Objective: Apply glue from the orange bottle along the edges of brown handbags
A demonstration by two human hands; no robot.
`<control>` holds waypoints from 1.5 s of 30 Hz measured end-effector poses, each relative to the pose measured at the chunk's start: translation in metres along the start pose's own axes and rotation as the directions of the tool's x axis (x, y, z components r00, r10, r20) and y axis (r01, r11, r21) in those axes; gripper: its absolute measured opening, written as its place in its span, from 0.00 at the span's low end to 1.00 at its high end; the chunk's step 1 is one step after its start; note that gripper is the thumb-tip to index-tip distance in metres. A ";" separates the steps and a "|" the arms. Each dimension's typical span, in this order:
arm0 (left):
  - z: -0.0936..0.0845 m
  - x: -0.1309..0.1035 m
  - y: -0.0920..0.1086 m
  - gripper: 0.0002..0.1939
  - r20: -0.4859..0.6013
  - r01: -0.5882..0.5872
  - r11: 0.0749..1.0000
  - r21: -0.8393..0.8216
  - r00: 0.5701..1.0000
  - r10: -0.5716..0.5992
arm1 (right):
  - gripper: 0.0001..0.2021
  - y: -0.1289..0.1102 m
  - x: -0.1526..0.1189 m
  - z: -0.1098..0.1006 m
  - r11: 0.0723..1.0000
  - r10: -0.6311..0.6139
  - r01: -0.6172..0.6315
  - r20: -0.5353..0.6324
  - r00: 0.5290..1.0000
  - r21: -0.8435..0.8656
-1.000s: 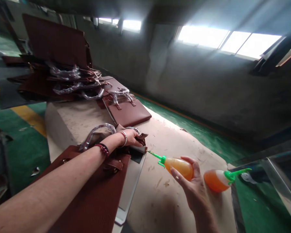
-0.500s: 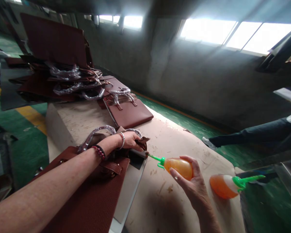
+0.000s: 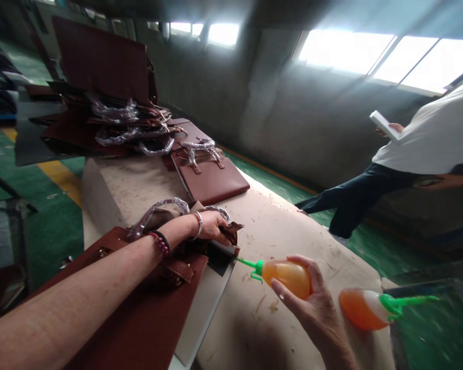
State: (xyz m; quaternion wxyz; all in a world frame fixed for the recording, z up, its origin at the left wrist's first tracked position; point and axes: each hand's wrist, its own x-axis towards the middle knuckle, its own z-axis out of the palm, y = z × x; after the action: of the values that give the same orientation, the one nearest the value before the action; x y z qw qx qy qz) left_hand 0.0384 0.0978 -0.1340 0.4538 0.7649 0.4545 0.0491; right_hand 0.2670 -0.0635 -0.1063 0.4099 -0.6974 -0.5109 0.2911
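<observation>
A brown leather handbag (image 3: pixel 139 308) lies before me at the lower left, its handles wrapped in clear plastic. My left hand (image 3: pixel 216 227) is closed on the bag's upper edge, where a folded brown flap sticks out; the fingertips are partly hidden. In my right hand (image 3: pixel 312 295) is a squeeze bottle (image 3: pixel 289 277) of orange liquid with a green nozzle. The thumb and fingers wrap round its body. Its nozzle tip points left and meets, or nearly meets, the bag's corner below my left hand. A pale lining panel (image 3: pixel 200 313) shows beside the leather.
A second orange bottle (image 3: pixel 364 308) with a green nozzle lies at the table's right edge. Another brown handbag (image 3: pixel 216 180) lies farther back on the worn tabletop (image 3: pixel 270 221). Stacked bags (image 3: pixel 100 113) stand at the back left. A person (image 3: pixel 420 133) in a white shirt stands beyond the table.
The person at the right has come further into view. The whole scene sits slightly farther right as my view turned. Both hands keep their holds, and the nozzle stays by the bag's corner.
</observation>
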 end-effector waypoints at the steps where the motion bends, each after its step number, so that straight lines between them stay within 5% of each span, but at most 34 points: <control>1: 0.001 0.000 -0.001 0.18 -0.004 -0.002 1.000 0.003 1.000 0.002 | 0.26 0.000 0.000 -0.001 1.000 0.002 -0.002 0.000 1.000 -0.004; 27: 0.001 -0.008 0.006 0.17 -0.058 0.053 0.990 0.132 0.997 -0.046 | 0.25 -0.002 -0.002 -0.002 0.994 -0.083 0.079 -0.056 0.995 -0.070; 45: -0.002 -0.012 0.009 0.18 -0.036 0.035 0.978 0.208 0.999 -0.028 | 0.24 -0.007 -0.005 0.002 1.000 0.015 -0.015 0.088 0.996 -0.005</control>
State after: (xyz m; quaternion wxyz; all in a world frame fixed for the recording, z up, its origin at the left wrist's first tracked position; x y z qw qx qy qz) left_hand 0.0363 0.0886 -0.1220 0.3645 0.8000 0.4765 0.0065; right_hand 0.2605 -0.0666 -0.1011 0.3834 -0.6885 -0.5238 0.3235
